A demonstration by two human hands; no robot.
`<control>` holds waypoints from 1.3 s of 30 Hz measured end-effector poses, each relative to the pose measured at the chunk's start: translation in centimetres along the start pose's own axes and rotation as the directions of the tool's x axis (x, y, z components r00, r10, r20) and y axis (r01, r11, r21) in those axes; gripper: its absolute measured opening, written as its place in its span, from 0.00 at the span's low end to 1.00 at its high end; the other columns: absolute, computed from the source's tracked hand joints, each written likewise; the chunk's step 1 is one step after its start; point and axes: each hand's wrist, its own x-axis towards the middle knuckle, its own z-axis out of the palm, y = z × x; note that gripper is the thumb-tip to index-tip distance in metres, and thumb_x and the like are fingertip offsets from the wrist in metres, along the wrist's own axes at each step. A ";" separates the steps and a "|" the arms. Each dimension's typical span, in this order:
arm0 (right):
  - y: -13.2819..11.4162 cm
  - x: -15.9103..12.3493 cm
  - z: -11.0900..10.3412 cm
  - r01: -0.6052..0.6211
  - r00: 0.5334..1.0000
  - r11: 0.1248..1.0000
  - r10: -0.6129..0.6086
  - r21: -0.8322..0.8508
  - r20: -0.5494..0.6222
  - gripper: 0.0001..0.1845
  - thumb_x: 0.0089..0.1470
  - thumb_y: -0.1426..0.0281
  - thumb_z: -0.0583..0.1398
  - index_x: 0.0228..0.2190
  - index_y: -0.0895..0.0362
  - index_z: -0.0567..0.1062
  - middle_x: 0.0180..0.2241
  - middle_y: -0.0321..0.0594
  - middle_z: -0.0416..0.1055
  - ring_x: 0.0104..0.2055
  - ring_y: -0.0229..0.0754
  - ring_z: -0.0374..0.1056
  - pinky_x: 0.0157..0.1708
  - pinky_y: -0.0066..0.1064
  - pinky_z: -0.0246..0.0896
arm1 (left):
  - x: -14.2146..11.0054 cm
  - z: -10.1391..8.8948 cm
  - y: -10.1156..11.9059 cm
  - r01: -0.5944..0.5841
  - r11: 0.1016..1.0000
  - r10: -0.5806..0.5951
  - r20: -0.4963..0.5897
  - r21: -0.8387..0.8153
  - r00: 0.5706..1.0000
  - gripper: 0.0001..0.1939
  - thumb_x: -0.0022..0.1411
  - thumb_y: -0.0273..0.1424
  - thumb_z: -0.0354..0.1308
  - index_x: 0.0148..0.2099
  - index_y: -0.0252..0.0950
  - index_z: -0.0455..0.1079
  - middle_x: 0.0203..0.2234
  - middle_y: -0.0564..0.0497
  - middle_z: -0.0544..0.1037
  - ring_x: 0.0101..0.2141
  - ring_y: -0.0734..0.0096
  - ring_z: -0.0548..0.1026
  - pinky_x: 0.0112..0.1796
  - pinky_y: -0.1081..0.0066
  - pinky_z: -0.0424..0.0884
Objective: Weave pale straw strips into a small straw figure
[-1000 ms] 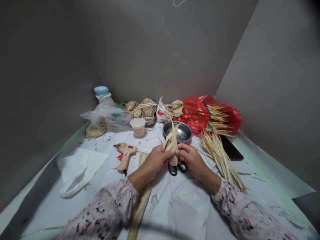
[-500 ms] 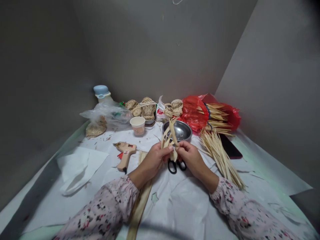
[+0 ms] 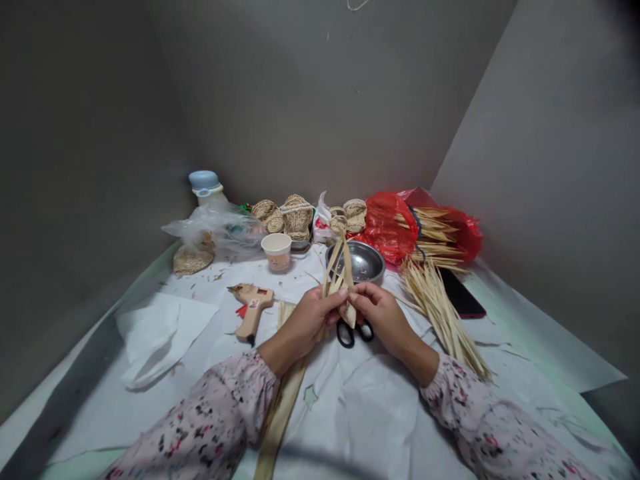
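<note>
1. Head view: grey walls (image 3: 320,100) meet behind wrinkled white sheeting (image 3: 375,417), littered with dry scraps (image 3: 218,276), a pale green surface (image 3: 85,469) showing at its edges.
2. Left hand (image 3: 311,315) and right hand (image 3: 383,313) both pinch pale strips (image 3: 349,272), raised above black-handled scissors (image 3: 346,345), before a metal bowl (image 3: 370,260).
3. A glue gun (image 3: 255,308) lies near the left wrist.

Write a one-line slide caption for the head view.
A bare left hand and right hand hold pale, flat, straw-like strips near black-handled scissors, a round, shiny metal bowl beyond.
</note>
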 end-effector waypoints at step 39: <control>0.9 -1.9 0.8 -0.141 0.835 0.989 0.142 -0.043 0.532 0.10 0.49 0.64 0.65 0.31 0.59 0.76 0.24 0.34 0.68 0.25 0.34 0.63 0.28 0.27 0.57 | 0.5 -1.0 3.6 -0.294 0.826 0.088 -0.405 -0.480 0.910 0.06 0.62 0.26 0.54 0.31 0.35 0.61 0.15 0.61 0.59 0.12 0.85 0.55 0.14 0.81 0.51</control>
